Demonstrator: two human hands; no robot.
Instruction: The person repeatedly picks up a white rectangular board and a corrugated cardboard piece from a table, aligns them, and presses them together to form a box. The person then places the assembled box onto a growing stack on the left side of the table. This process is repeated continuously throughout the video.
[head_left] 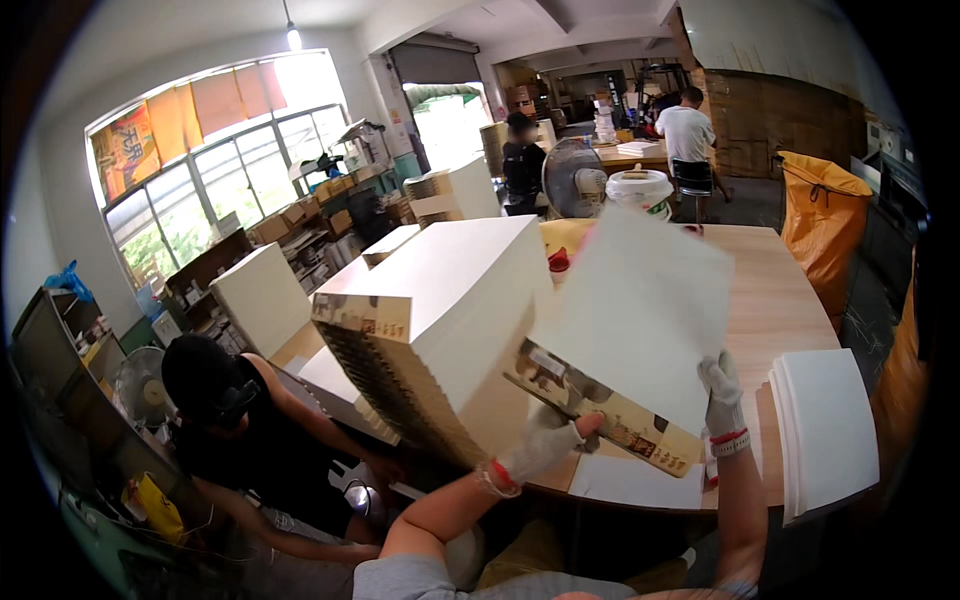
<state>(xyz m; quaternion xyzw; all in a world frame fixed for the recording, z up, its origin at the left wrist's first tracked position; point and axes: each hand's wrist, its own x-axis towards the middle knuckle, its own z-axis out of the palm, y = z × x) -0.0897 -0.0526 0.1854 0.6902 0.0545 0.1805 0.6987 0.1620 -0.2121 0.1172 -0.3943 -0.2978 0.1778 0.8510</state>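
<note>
In front of me I hold up a large white sheet with a brown printed strip along its near edge, tilted above the table. My left hand, in a pale glove with bare fingertips, is closed on the printed strip, thumb on top. At the sheet's right edge my right hand, also gloved, has its fingers closed on it. Just left of the sheet stands a tall stack of similar sheets, printed edges showing at its near left corner. Below my hands, a white sheet lies at the table's near edge.
A pile of white sheets overhangs the table at right. Beyond stand a white bucket and a fan. An orange bag hangs past the table. A person in black sits close at my left.
</note>
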